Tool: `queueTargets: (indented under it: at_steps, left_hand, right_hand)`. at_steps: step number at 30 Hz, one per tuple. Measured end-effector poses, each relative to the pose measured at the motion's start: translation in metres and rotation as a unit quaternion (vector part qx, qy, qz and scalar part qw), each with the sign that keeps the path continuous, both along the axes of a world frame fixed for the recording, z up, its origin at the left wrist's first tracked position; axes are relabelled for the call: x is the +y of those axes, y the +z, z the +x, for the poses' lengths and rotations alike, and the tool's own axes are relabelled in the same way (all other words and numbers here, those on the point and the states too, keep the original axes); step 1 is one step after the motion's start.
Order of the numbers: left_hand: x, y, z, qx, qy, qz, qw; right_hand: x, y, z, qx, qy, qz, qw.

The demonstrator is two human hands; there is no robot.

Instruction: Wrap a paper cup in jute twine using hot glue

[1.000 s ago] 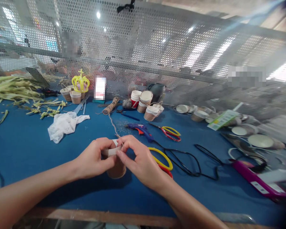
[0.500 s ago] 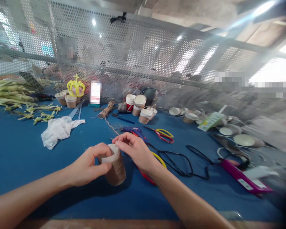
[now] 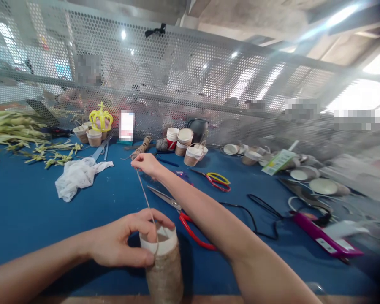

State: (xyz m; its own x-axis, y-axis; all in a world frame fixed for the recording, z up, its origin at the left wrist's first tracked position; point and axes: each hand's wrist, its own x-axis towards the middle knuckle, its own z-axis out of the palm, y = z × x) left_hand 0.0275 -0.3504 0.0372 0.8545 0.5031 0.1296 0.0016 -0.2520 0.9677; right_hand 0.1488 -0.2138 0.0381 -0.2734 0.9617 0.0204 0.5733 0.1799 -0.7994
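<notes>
My left hand (image 3: 131,238) grips the near rim of a paper cup (image 3: 164,274) wrapped in brown burlap, its white inside showing. The thumb presses outside the rim and the fingers lie over its mouth. A thin twine (image 3: 145,195) rises from the rim, past my left fingers, to my right hand (image 3: 147,164), which pinches it farther back. Just behind my right fingertips lies the twine spool (image 3: 142,147). Under my right forearm rest large scissors (image 3: 190,228) with red handles, blades pointing left. A blue glue gun (image 3: 184,176) is mostly hidden behind that arm.
Yellow-and-red scissors (image 3: 217,179) and a black cord (image 3: 262,202) lie to the right, near a purple packet (image 3: 323,234). Wrapped cups (image 3: 193,155) stand at the back. A white cloth (image 3: 79,177) lies left. Perforated metal mesh (image 3: 183,71) closes off the far side.
My right hand has moved from the cup's rim back and left to the spool, with twine now stretched between. My left hand and the cup have come nearer and slightly right.
</notes>
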Motion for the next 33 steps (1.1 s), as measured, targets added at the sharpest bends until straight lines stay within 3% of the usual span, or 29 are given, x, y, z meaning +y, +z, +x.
queueTargets:
  at_steps: [3, 6, 9, 12, 15, 18, 21, 24, 28, 33]
  left_hand:
    - [0.001, -0.003, -0.002, -0.011, 0.012, 0.002, 1.0]
    - [0.006, -0.009, -0.003, -0.033, 0.07, 0.006, 0.997]
    - [0.013, -0.016, -0.004, -0.03, 0.127, 0.031, 0.991]
    - [0.019, -0.021, -0.004, -0.022, 0.148, 0.049, 0.988]
    - [0.021, -0.023, -0.004, -0.013, 0.157, 0.058, 0.986]
    - [0.022, -0.025, -0.004, 0.003, 0.167, 0.076, 0.983]
    - [0.023, -0.026, -0.004, 0.021, 0.18, 0.09, 0.979]
    - [0.024, -0.026, -0.004, 0.021, 0.191, 0.096, 0.977]
    - [0.027, -0.025, -0.006, 0.023, 0.194, 0.096, 0.976]
    - [0.032, -0.029, -0.005, 0.006, 0.23, 0.1, 0.968]
  right_hand:
    - [0.0, 0.0, -0.007, -0.074, 0.044, 0.01, 0.996]
    - [-0.008, 0.009, 0.006, -0.134, 0.053, 0.035, 0.989]
    - [-0.018, 0.024, 0.043, -0.18, 0.001, 0.068, 0.981]
    - [-0.028, 0.029, 0.09, -0.226, -0.095, 0.105, 0.964]
    - [-0.039, 0.017, 0.127, -0.267, -0.143, 0.083, 0.949]
    - [-0.044, -0.003, 0.14, -0.276, -0.153, 0.028, 0.949]
    - [-0.042, -0.015, 0.138, -0.252, -0.168, -0.001, 0.953]
    - [-0.043, -0.014, 0.133, -0.202, -0.194, 0.005, 0.96]
    - [-0.064, 0.003, 0.129, -0.096, -0.192, 0.028, 0.976]
    - [-0.11, 0.028, 0.121, 0.064, -0.104, -0.029, 0.992]
